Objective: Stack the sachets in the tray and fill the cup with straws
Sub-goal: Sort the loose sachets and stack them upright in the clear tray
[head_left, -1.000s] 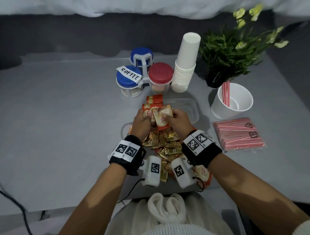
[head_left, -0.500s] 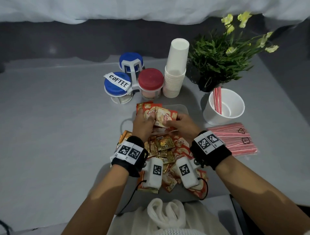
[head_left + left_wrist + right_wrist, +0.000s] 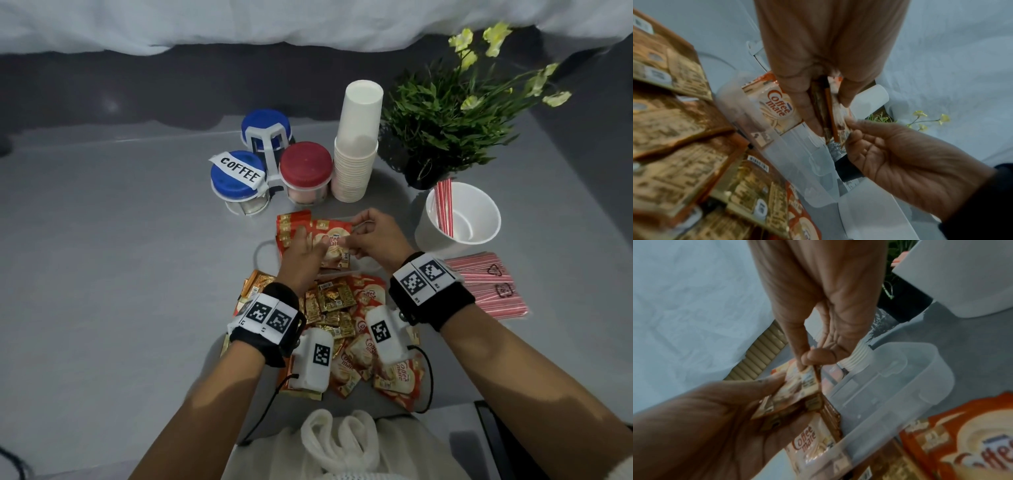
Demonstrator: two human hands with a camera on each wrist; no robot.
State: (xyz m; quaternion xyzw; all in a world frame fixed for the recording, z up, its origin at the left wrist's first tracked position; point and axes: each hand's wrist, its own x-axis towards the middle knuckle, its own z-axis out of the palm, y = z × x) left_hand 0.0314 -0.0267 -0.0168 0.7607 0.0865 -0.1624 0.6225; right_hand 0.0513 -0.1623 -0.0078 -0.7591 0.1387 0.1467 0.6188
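Tray (image 3: 368,265) behind sachet pile (image 3: 337,308) (jars (image 3: 270,171) farther back); cup (image 3: 459,219) right of tray.

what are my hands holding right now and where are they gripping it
Both hands hold a small bundle of Coffee mate sachets above the clear tray. The left hand grips its left side; the right hand pinches its right edge between thumb and fingers.

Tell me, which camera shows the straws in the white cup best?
The head view: the red straws lean inside the white cup, seen from above. The right wrist view shows only that cup's outer wall; the left wrist view shows neither clearly.
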